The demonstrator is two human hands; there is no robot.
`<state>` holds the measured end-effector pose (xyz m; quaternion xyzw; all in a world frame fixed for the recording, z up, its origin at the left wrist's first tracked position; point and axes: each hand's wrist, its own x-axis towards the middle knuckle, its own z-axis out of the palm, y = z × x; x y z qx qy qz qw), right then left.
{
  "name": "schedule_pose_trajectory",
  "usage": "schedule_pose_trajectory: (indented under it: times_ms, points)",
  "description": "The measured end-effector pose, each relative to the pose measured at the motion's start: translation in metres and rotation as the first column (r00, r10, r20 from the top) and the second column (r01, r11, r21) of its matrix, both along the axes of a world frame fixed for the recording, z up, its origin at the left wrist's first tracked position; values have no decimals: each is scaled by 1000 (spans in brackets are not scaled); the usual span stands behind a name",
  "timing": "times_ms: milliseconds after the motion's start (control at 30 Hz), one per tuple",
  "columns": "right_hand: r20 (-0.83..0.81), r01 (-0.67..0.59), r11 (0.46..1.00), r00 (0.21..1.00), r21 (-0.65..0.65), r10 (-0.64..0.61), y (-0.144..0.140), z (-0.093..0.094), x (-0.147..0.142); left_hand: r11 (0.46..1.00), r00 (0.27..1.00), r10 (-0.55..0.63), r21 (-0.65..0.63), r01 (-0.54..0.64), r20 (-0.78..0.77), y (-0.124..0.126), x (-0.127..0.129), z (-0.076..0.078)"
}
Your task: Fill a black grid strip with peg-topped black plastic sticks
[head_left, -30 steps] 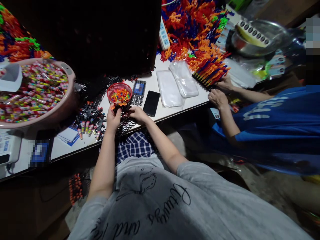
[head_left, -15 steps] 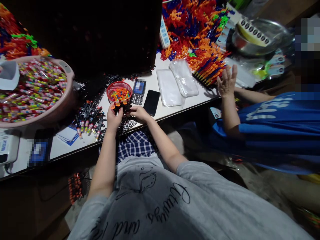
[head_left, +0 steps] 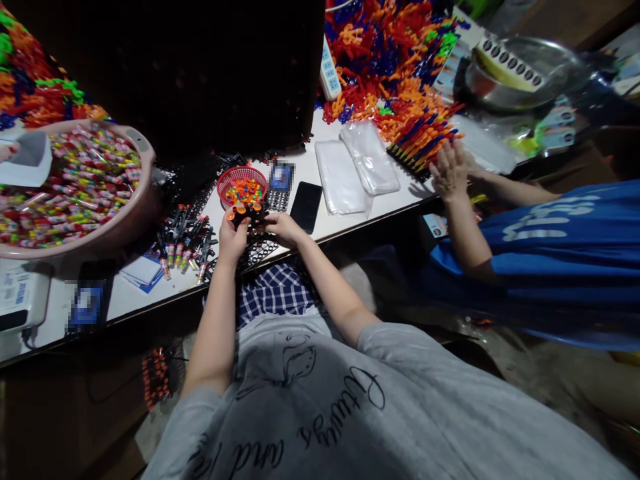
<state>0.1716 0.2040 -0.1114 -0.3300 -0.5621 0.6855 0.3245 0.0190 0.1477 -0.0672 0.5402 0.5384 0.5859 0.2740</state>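
White tabletop (head_left: pixel 345 223), crowded with bright plastic, fills the upper part of the view and runs off into a dark backdrop. At its near edge the person's left hand (head_left: pixel 232 239) and right hand (head_left: pixel 283 227) meet over a black perforated plastic grid (head_left: pixel 260 248); their fingertips close from either side on a small dark piece topped with orange caps (head_left: pixel 243 212), though how tightly the fingers grip cannot be told at this size. Just beyond the fingertips stands a small round red mesh basket (head_left: pixel 242 185) full of mixed coloured caps. Off the left hand's outer side lies a loose cluster of black pens with red and white ends (head_left: pixel 186 241), and further out that way a wide pink basin (head_left: pixel 133 210) heaped with wrapped sweets. Beside the right hand's knuckles rests a black smartphone (head_left: pixel 306 206), face down, with two stacks of clear plastic bags (head_left: pixel 357 170) past it. Well to the right, a co-worker in a blue shirt holds an open hand (head_left: pixel 449 172) just short of a row of orange and blue sticks (head_left: pixel 424 137), below a large pile of tangled coloured plastic pieces (head_left: pixel 390 60).
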Motion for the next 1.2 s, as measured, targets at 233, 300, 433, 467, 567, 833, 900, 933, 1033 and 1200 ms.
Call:
schedule_pose_trajectory:
  times_ms: [233,300,433,467,567,833,900,933,1033,1200]
  points:
    - [-77,27,997,997,72,-21,-5,-4,5,987,925,127,-43,-152,-359,-52,-22,38]
    - [-68,50,993,997,108,-43,-6,-7,5,950,815,176,-122,-288,-552,-81,-40,35]
    - [-25,72,978,997,196,-69,-4,-11,2,817,654,107,-309,-487,-749,-121,-68,10]
    - [3,87,971,996,222,-90,-4,-10,2,798,653,80,-344,-494,-753,-124,-71,5]
    - [87,143,944,981,299,-176,-12,-4,3,801,682,53,-377,-465,-730,-126,-73,-1]
    - [239,273,802,860,531,-451,-102,42,32,858,853,325,-251,-447,-409,-156,-71,7]
    - [246,181,803,893,568,-376,-122,50,31,868,916,363,-295,-399,-172,-158,-62,3]
    - [244,142,805,910,576,-335,-130,53,28,876,929,366,-320,-361,-47,-156,-56,1]
    - [217,86,807,942,584,-257,-142,53,13,921,897,339,-296,-254,284,-139,-33,-1]
    - [181,55,794,962,605,-205,-148,43,0,965,864,254,-169,-199,435,-103,-12,6]
